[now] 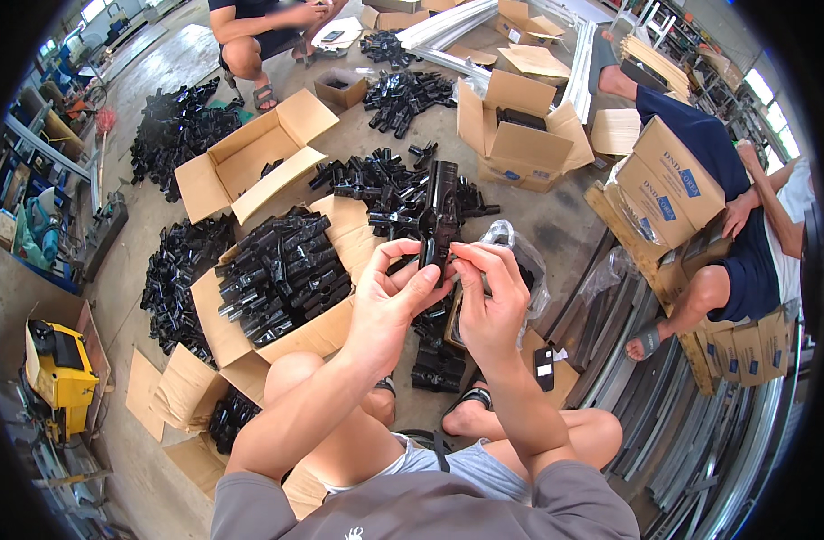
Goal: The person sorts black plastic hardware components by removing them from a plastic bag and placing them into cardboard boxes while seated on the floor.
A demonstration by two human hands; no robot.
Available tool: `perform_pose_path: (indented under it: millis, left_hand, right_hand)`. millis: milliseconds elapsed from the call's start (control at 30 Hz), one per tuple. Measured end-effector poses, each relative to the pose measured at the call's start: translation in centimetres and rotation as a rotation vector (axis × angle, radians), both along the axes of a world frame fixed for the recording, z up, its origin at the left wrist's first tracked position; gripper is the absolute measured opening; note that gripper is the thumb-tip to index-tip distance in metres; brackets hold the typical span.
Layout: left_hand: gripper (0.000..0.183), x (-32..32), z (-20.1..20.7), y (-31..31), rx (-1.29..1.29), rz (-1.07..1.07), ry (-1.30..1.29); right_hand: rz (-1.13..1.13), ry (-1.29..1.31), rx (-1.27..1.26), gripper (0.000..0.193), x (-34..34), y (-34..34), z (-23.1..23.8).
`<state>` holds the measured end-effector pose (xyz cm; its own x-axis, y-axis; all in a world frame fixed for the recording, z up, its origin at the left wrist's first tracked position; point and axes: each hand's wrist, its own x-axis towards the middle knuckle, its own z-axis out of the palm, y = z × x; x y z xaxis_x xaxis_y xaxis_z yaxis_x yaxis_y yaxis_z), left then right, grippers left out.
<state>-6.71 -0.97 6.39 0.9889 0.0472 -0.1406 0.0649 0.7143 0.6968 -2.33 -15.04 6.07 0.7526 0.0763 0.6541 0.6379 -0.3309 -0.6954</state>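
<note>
In front of me my left hand (387,304) grips a glossy black tubular fitting (443,193), held upright with its long barrel pointing away. Close against the fitting's lower right side, the thumb and fingertips of my right hand (493,292) are pinched together. What they hold, if anything, is too small to make out. Beyond the hands lies a loose pile of similar black fittings (362,180). To the left stands an open cardboard box (317,340) packed with more of them. A crumpled clear plastic bag (527,252) is just past my right hand.
More black fittings (183,135) lie heaped at the left. An open carton (270,148) stands beyond the packed box. By my right knee a phone (544,369) rests on cardboard. Long metal profiles (691,432) cover the right floor. Two other people sit or crouch nearby.
</note>
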Motion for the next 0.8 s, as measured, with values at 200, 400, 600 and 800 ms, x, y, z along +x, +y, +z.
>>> perform_pose_path:
  millis: [200, 400, 600, 800]
  left_hand:
    - [0.035, -0.2, 0.0, -0.2, 0.034, 0.021, -0.005]
    - [0.037, -0.1, -0.6, -0.2, 0.059, 0.020, -0.045]
    - [0.036, -0.1, -0.2, -0.2, 0.037, 0.055, -0.017]
    - [0.036, -0.1, -0.2, -0.1, 0.058, 0.062, -0.020]
  right_hand:
    - [-0.004, 0.014, 0.090, 0.014, -0.1, 0.3, -0.5]
    - [-0.017, 0.043, 0.180, 0.015, -0.1, 1.1, -1.2]
    - [-0.009, 0.032, 0.141, 0.018, 0.0, 1.0, -1.6]
    - [-0.013, 0.067, 0.110, 0.018, 0.0, 0.8, -1.5]
